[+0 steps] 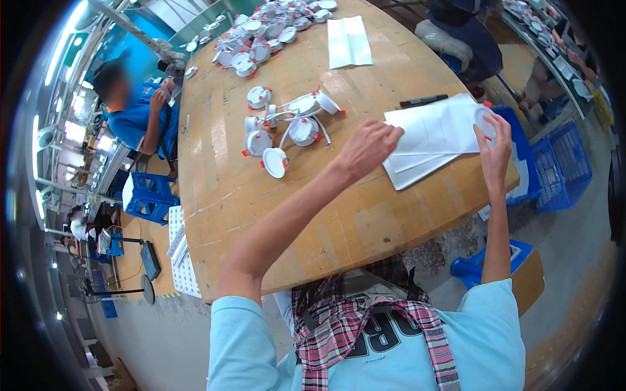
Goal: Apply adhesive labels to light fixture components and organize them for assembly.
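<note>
A stack of flat white pouches (424,166) lies at the table's right front, its sheets fanned. My left hand (370,151) is closed at the left edge of the top pouch (433,130), its fingertips pinching there. At the opposite end of that pouch, my right hand (497,146) grips a round white downlight (483,122) with red clips, thumb and fingers around its rim. Left of my left hand sits a loose group of similar downlights (303,130), some with white cables. A black marker (424,101) lies just beyond the pouches.
A large heap of downlights (261,39) covers the far end of the table (313,221). Another white sheet (349,42) lies at the far right. Blue crates (562,166) stand beyond the right edge. A co-worker in blue (140,117) sits along the left side.
</note>
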{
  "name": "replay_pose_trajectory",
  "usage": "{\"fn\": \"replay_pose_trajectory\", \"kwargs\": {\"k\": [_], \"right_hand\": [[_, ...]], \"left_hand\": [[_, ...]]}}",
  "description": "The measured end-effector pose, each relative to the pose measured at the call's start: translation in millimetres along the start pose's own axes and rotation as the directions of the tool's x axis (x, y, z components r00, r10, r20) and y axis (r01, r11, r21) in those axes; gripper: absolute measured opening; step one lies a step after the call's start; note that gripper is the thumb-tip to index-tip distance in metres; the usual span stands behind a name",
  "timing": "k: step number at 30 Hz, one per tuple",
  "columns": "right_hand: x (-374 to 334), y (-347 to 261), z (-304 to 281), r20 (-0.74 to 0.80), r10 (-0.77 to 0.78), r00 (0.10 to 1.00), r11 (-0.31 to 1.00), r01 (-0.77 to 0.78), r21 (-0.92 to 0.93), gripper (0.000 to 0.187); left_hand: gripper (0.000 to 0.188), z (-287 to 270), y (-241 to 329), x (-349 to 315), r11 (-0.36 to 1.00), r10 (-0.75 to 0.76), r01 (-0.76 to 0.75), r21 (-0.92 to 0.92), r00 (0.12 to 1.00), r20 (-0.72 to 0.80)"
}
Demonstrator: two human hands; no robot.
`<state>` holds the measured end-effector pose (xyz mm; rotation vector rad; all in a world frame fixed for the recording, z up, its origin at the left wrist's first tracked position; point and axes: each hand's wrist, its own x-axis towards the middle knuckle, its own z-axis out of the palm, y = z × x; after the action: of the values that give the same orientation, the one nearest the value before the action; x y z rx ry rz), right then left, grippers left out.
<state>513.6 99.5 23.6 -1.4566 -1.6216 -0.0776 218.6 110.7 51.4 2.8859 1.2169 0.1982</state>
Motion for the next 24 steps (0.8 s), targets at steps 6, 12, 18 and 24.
{"fn": "replay_pose_trajectory", "kwargs": {"k": [6,12,18,24], "right_hand": [[-8.5,2.0,8.2,0.025,0.005,1.000,1.000,-0.004,-0.027,0.027],[-12.2,5.1,7.6,0.044,-0.038,0.998,0.998,0.040,-0.054,0.027],[-8.6,14.1,5.0,0.006,-0.071,0.997,0.995,0.071,-0.063,0.026],[-6.7,11.2,18.9,0.018,-0.091,0.996,0.992,0.092,-0.091,0.029]], "left_hand": [[0.061,54.2,22.6,2.5,0.995,0.065,-0.084,-0.057,0.956,-0.286],[0.029,66.7,6.1,-5.1,0.987,0.157,-0.146,0.070,0.967,-0.200],[0.008,48.8,-0.4,-9.1,0.960,0.267,-0.230,0.159,0.921,-0.283],[0.042,33.2,3.0,-33.4,0.970,0.236,-0.243,0.004,0.933,-0.271]]}}
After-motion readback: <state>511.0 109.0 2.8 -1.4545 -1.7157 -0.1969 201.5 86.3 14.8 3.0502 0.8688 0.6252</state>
